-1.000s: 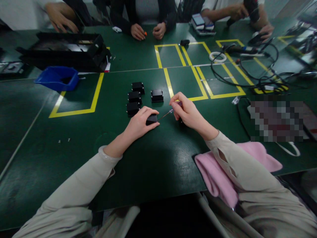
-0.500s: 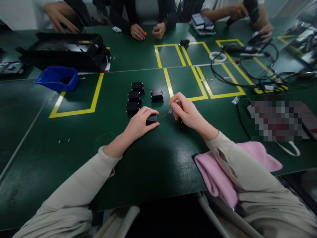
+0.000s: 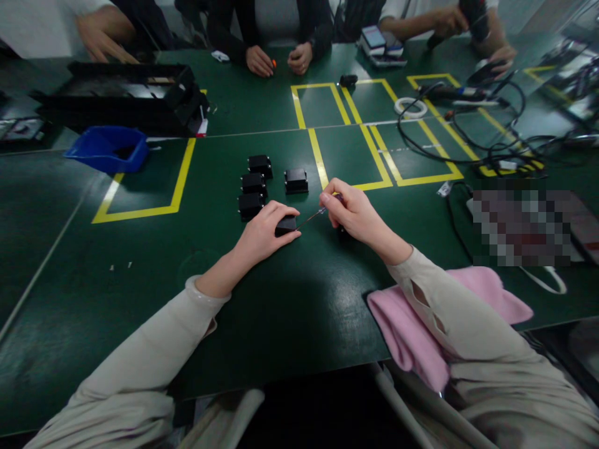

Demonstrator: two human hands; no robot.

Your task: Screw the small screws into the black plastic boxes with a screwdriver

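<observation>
At the far left, a black tray stack point(image 3: 126, 118) stood on the green table point(image 3: 196, 349), with a blue bin point(image 3: 105, 153) just in front of it. Nearer the person, two tiny pale pieces point(image 3: 112, 269) lay side by side, well apart from everything else.

Next came three black blocks point(image 3: 253, 183) in a rough column, the nearest just beyond the left hand point(image 3: 261, 232). That hand was closed over the held block point(image 3: 286, 227), its fingers across the top and far side and its thumb along the near side, pressing it to the table. The visible part of this block ran roughly left to right, its right end bare past the fingertips. Behind it stood a lone block point(image 3: 296, 180).

A screwdriver point(image 3: 309, 219) slanted down and leftward to that bare end; whether its tip touched was too small to tell. The right hand point(image 3: 349, 209) had its fingers curled around the handle, up and to the right of the block, so the left hand was nearer and only the thin shaft bridged the gap. Rightmost, a pink cloth point(image 3: 412, 330) lay beneath the right sleeve point(image 3: 449, 312).
</observation>
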